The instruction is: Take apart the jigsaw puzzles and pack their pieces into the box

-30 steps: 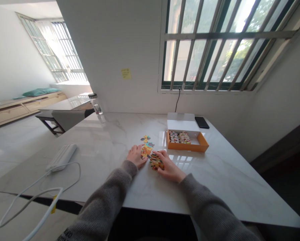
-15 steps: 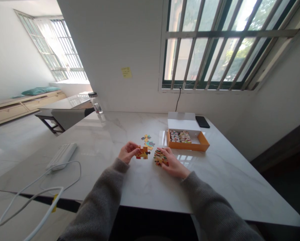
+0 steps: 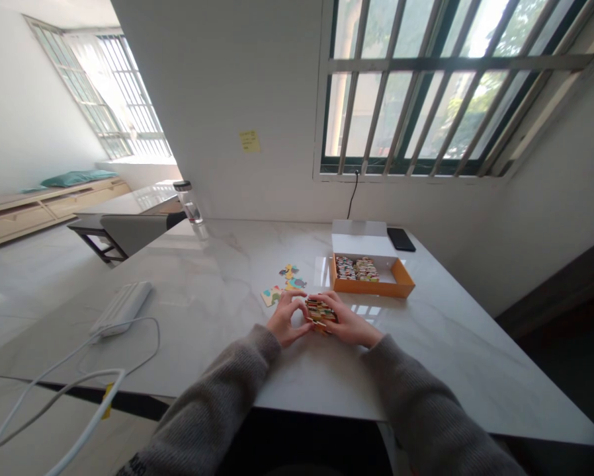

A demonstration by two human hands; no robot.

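Puzzle stack (image 3: 321, 312) rests in right hand (image 3: 347, 324); left hand (image 3: 286, 322) seemingly touches it.

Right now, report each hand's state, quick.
Left hand: fingers curved at the left side of the stack of flat, multicoloured jigsaw pieces; grip cannot be told.
Right hand: closed, holding that stack.

Clearance over the marble-topped table (image 3: 222, 337): passage open at left and far right; mid-right rear obstructed.
Free room is seen between the left hand (image 3: 283, 322) and the white power strip (image 3: 121, 309), and from the right hand (image 3: 349, 324) to the right edge. Between the hands, the way is filled by the puzzle-piece stack (image 3: 321, 312). Ahead, loose puzzle pieces (image 3: 295, 283) are laid low; the right hand's forward path is blocked by the orange box (image 3: 371, 285).
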